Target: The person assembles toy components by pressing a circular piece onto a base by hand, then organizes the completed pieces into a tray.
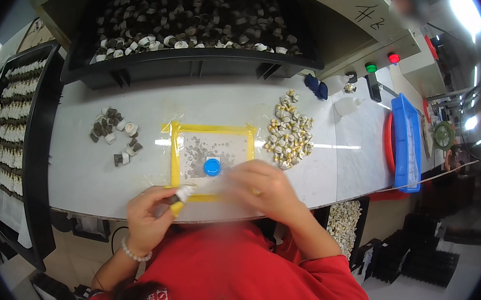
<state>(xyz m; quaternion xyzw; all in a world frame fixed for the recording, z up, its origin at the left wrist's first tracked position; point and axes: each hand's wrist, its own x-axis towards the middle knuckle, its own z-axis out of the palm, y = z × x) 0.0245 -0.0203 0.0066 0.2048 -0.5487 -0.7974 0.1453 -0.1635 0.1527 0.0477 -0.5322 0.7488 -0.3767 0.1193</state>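
Observation:
My left hand (150, 213), wearing a beaded bracelet, is closed on a small white-and-dark part (185, 192) at the near left corner of a yellow-taped sheet (241, 150). Something yellow shows at its fingertips. Over the right side of that sheet hovers my right hand (268, 188), its fingers smeared by motion, so what they hold cannot be made out. On the sheet rest a round blue cap-like piece (212, 167) and many small grey discs (197, 149). A loose group of white-and-dark parts (114, 125) lies to the left; a pile of white-and-yellow parts (290, 131) lies to the right.
A black bin (191, 61) heaped with white-and-dark parts stands at the back. Racked rows of parts fill a black tray (41, 148) at far left. To the right are a white bottle (347, 106), a dark blue item (316, 87) and a blue crate (406, 143).

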